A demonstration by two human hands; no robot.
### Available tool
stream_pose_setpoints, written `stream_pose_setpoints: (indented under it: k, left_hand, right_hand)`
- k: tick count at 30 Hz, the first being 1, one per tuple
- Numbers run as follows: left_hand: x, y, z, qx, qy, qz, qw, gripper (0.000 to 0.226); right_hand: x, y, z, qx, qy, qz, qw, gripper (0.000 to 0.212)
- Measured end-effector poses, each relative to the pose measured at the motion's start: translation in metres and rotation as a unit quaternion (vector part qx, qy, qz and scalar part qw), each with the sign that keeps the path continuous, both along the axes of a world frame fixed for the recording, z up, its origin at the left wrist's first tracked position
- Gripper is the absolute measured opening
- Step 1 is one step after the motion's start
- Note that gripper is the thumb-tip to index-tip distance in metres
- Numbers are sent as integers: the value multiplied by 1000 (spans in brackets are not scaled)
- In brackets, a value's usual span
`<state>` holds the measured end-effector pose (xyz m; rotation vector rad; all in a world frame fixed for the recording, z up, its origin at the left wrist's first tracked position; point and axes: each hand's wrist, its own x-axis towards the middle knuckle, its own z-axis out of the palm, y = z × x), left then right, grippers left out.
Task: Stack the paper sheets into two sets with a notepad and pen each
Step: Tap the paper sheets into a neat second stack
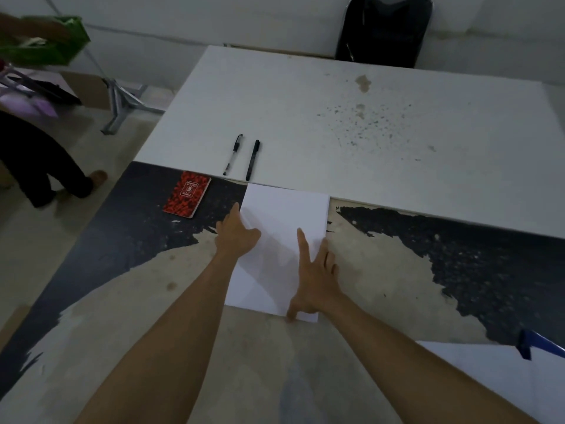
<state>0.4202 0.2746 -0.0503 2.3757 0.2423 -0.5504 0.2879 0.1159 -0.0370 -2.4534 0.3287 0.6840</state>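
Both hands [237, 232] [315, 281] flank the paper stack [284, 221]

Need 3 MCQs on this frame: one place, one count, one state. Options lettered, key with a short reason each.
1. Where is the red notepad?
A. left of the paper stack
B. on the stack
C. beside the chair

2. How many pens lie on the white table?
A. one
B. two
C. four

3. What are the hands doing?
A. each gripping a pen
B. resting flat-fingered on the stack
C. lifting the notepad

Key: 1 A, it lies on the dark surface left of the stack. 2 B, pens and lie side by side. 3 B, left hand and right hand touch the sheets with straight fingers.
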Motion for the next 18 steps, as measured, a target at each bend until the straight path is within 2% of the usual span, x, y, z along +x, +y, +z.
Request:
stream_pose_setpoints:
  k: [11, 18]
  left_hand:
    - [-8, -5, 3, 76, -4, -52, 996, 95]
    - [-71, -37, 19, 135, -24, -116, 984, 102]
  right_hand:
    - [-4, -9, -1, 16, 25, 0, 1000, 166]
    - [-44, -67, 28, -34, 27, -25, 999, 146]
